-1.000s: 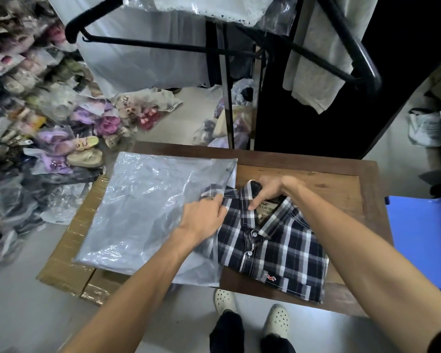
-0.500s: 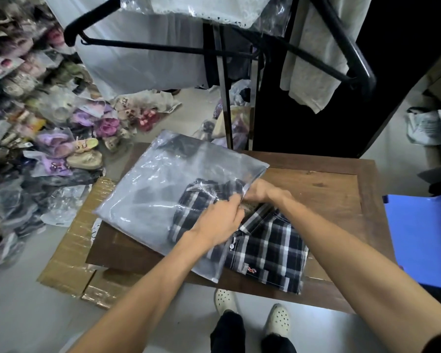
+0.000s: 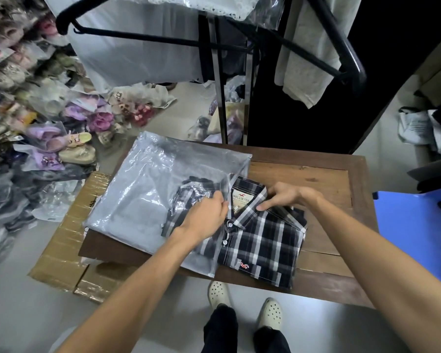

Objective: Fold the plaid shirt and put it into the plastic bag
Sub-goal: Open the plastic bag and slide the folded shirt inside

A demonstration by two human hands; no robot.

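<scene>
The folded plaid shirt (image 3: 262,243), dark blue and white with a collar label, lies on the wooden table (image 3: 323,184). Its left part sits inside the clear plastic bag (image 3: 143,189), which lies on the table's left side and overhangs it. My left hand (image 3: 206,217) pinches the bag's open edge over the shirt near the collar. My right hand (image 3: 283,196) presses down on the right collar and shoulder of the shirt. Most of the shirt's right half is outside the bag.
Flattened cardboard (image 3: 64,250) lies on the floor left of the table. Bagged shoes (image 3: 49,138) pile up at the far left. A black clothes rack (image 3: 222,98) with hanging garments stands behind the table. A blue stool (image 3: 418,233) is at the right. My feet (image 3: 245,304) stand at the table's near edge.
The bag was lifted and pulled over the shirt's left part, then laid flatter. My right hand moved from inside the collar to the shirt's right shoulder.
</scene>
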